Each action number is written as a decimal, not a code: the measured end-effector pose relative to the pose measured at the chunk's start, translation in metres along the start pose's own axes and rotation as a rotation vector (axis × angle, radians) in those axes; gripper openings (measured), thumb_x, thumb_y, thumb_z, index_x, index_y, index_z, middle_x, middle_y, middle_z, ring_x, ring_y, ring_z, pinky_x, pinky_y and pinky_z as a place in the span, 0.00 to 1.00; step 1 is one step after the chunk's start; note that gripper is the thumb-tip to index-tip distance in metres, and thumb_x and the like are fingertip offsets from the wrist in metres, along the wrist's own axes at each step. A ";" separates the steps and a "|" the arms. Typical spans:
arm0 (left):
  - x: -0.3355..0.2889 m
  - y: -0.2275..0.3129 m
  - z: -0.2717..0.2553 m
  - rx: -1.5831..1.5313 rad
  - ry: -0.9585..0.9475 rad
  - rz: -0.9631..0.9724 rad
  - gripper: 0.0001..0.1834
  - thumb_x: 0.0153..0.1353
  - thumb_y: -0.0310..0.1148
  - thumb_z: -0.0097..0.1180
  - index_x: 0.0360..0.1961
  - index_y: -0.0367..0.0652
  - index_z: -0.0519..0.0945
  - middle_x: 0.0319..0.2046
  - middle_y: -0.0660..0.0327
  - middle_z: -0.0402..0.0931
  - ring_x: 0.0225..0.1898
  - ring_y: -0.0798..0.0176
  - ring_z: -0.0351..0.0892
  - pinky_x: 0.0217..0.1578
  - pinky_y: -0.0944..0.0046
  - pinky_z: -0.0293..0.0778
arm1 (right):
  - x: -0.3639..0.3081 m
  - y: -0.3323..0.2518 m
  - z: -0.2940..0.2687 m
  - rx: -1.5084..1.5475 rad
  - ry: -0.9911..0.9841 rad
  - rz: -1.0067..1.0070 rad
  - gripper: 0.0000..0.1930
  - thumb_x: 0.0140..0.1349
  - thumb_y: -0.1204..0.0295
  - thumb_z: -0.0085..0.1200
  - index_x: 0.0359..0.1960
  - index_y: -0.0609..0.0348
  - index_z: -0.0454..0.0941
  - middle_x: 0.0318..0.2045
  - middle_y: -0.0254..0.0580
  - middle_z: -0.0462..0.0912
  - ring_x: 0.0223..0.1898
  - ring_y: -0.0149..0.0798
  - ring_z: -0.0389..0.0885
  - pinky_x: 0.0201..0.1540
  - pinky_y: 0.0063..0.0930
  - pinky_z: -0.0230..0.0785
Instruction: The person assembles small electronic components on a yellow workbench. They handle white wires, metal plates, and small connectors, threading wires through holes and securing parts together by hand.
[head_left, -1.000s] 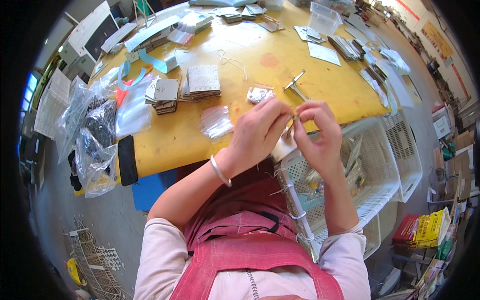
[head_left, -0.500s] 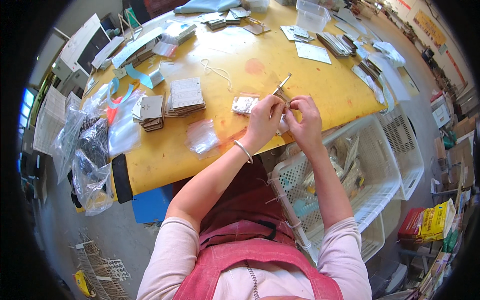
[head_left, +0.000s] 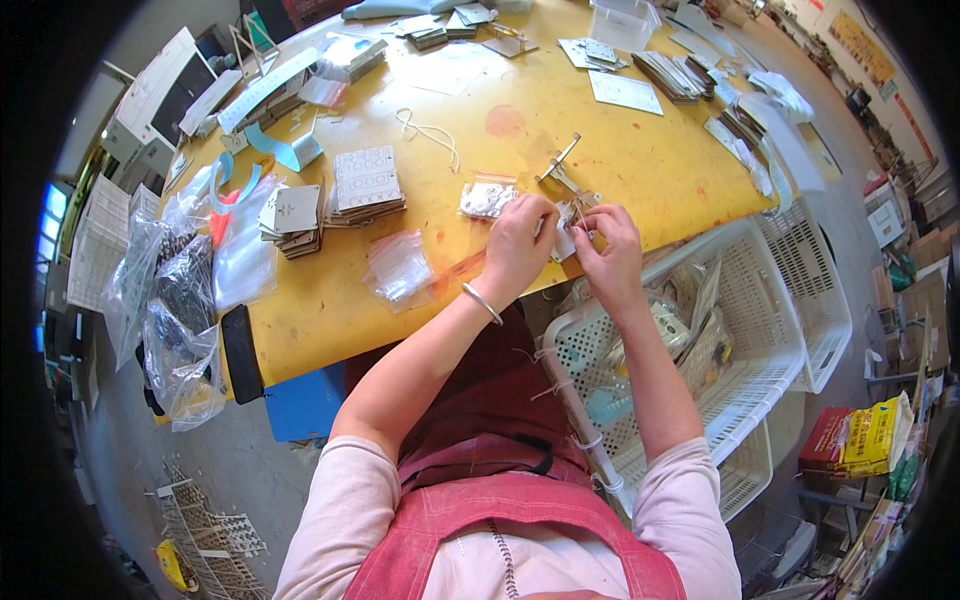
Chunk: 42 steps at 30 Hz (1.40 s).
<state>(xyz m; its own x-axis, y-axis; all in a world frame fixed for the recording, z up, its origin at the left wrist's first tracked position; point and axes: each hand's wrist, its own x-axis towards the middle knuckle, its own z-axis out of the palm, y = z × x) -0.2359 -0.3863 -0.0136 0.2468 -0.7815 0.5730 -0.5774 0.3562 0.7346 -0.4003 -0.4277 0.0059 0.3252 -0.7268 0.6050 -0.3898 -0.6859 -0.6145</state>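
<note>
Over the table's near edge, my left hand (head_left: pixel 518 240) is closed, its fingers curled against a small pale flat piece (head_left: pixel 563 238). My right hand (head_left: pixel 612 250) pinches at the other side of that piece, thumb and forefinger together. What lies between its fingertips is too small to name. Just beyond the fingers stands a small brownish assembly with a thin upright strip (head_left: pixel 562 158). To the left of my left hand lies a small clear bag of white parts (head_left: pixel 488 198). Nearer me sits a stack of empty-looking clear bags (head_left: pixel 398 268).
Two stacks of thin wooden sheets (head_left: pixel 366 185) stand on the yellow table (head_left: pixel 450 130), left of the bags. A loop of white cord (head_left: pixel 430 135) lies farther back. Below the right edge is a white perforated basket (head_left: pixel 700 420). More sheet stacks (head_left: pixel 670 78) sit at the far right.
My hands have come slightly lower and a little apart at the fingertips. The brownish assembly and the pale piece show more now. The view has shifted slightly.
</note>
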 end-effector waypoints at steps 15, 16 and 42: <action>-0.005 -0.004 0.004 0.073 -0.009 0.064 0.03 0.65 0.27 0.64 0.36 0.40 0.81 0.36 0.53 0.81 0.43 0.43 0.80 0.46 0.49 0.78 | -0.031 -0.023 0.000 0.636 -0.036 0.615 0.07 0.76 0.73 0.61 0.46 0.65 0.81 0.27 0.29 0.83 0.27 0.20 0.77 0.28 0.18 0.71; -0.005 -0.004 0.004 0.069 -0.013 0.059 0.03 0.65 0.27 0.64 0.36 0.40 0.81 0.37 0.53 0.81 0.44 0.43 0.80 0.46 0.49 0.78 | -0.031 -0.025 0.001 0.652 -0.030 0.647 0.07 0.76 0.73 0.61 0.46 0.65 0.82 0.27 0.28 0.82 0.26 0.20 0.77 0.29 0.19 0.71; -0.002 -0.005 -0.005 0.098 -0.024 0.110 0.06 0.65 0.24 0.64 0.42 0.36 0.83 0.44 0.51 0.83 0.43 0.47 0.83 0.45 0.53 0.80 | -0.019 0.000 0.039 0.221 0.081 0.437 0.12 0.71 0.65 0.64 0.41 0.63 0.87 0.26 0.46 0.87 0.27 0.38 0.87 0.33 0.34 0.76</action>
<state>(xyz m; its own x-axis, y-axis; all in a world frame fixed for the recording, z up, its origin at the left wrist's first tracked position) -0.2298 -0.3835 -0.0165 0.1603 -0.7530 0.6382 -0.6732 0.3895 0.6286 -0.3725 -0.4156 -0.0253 0.1007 -0.9489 0.2990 -0.2798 -0.3154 -0.9068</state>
